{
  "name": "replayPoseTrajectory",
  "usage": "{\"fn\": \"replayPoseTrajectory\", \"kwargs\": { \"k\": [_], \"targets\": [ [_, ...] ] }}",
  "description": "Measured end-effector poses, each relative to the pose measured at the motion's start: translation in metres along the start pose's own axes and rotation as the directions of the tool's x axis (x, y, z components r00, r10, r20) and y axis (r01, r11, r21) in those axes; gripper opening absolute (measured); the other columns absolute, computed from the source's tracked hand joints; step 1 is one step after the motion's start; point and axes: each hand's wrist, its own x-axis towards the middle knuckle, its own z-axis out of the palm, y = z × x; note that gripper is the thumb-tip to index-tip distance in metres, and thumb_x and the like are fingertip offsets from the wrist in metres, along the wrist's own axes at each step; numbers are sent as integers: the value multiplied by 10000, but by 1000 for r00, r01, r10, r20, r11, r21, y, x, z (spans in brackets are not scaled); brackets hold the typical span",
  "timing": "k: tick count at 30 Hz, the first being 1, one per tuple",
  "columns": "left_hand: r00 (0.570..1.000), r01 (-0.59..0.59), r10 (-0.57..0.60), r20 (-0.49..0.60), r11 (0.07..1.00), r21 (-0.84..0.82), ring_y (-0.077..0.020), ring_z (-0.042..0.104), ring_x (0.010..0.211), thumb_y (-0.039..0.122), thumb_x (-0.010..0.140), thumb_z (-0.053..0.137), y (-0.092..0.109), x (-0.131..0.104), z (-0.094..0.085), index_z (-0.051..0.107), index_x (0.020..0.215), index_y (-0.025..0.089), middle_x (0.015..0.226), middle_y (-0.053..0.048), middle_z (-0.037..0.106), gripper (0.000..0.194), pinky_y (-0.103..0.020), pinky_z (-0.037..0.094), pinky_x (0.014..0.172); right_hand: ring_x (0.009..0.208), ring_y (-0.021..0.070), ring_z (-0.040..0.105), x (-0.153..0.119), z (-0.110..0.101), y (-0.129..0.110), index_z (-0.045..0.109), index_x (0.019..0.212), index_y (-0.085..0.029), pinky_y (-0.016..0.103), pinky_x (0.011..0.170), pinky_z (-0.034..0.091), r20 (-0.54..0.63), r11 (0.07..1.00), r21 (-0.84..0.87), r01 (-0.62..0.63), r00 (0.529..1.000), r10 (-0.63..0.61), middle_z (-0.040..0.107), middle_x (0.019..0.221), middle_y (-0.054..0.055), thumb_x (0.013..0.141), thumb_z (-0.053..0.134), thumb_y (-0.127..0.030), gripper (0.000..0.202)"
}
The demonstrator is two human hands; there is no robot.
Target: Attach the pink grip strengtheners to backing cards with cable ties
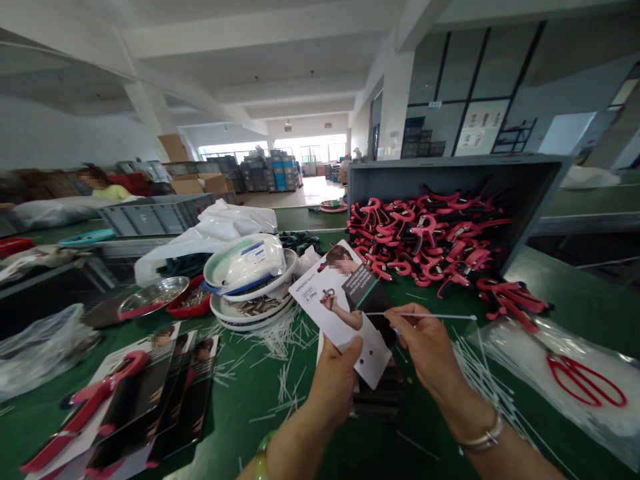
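My left hand (336,377) grips a printed backing card (320,293) by its lower edge, thumb on the front. The card is tilted and has small holes near its bottom. Between thumb and fingertips, my right hand (425,343) pinches a thin white cable tie (440,316), whose tip reaches the card's face. Whether it passes through a hole I cannot tell. Under my hands lies a dark stack of cards (380,400), partly hidden. More white ties (487,380) lie by my right wrist. At the left, pink and black hand grips (100,393) rest on cards.
A grey crate (537,200) tipped toward me spills many hand grips (425,233). Red scissors (585,380) lie on a plastic bag (600,420) at right. Stacked white bowls (253,307), a red dish (189,300) and a metal bowl (155,293) stand left. A person (107,187) is farther back.
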Motion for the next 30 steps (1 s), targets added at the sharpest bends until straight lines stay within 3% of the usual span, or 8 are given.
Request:
{"fn": "replayPoseTrajectory", "kwargs": {
  "k": [5,8,11,14,17,20,26,30],
  "targets": [
    [1000,-13,11,26,998,69,-267,559,1139,354,714,719,-7,3,3,370,1345,263,1288,-94,561,727,-361,471,912,476,116,460,-3,12,6,599,690,-192,239,436,335,-22,1000,8,12,1000,-12,577,575,-11,669,690,-473,297],
    [995,-100,102,-15,990,95,-240,519,1191,337,683,750,-6,1,11,360,1353,282,1336,-72,523,777,-315,451,939,547,146,505,-8,18,13,610,697,-198,254,484,384,-53,999,-10,46,997,-47,599,610,6,690,668,-474,283],
    [990,-133,137,-42,986,101,-222,554,1145,317,636,785,-5,1,18,390,1325,279,1276,-64,575,795,-293,454,926,637,171,539,-11,25,20,615,671,-199,283,573,429,-82,998,-2,63,995,-63,616,657,16,695,658,-454,260],
    [992,-121,123,-13,985,123,-229,566,1127,296,639,780,-7,4,19,487,1247,239,1177,-70,636,677,-305,449,931,661,172,539,-11,28,23,618,655,-195,290,613,426,-91,999,-12,44,995,-45,606,661,9,700,650,-432,244],
    [995,-97,91,46,984,150,-241,582,1100,315,671,754,-9,9,14,556,1181,216,1081,-71,677,555,-318,460,909,651,171,533,-6,27,21,606,637,-193,284,600,410,-71,991,-118,60,995,-68,594,642,8,723,631,-432,256],
    [996,-88,88,7,980,177,-239,631,991,349,660,755,-5,12,11,617,1099,183,1003,-70,702,489,-307,486,834,672,179,550,-2,24,18,605,627,-196,290,619,419,27,948,-268,174,985,-173,605,656,17,754,604,-413,251],
    [992,-64,88,-94,970,236,-240,659,856,339,573,802,12,19,4,677,1009,140,919,-85,719,495,-312,490,751,704,178,608,-2,8,19,646,812,-205,295,639,474,185,847,-368,383,923,-337,668,777,36,823,552,-361,182],
    [996,-11,32,-82,969,248,-213,656,787,307,571,795,17,23,-7,690,988,151,892,-72,719,457,-304,483,728,766,180,633,1,-9,23,662,853,-229,310,711,492,314,681,-385,623,782,-538,693,820,40,845,555,-298,128]
  ]
}}
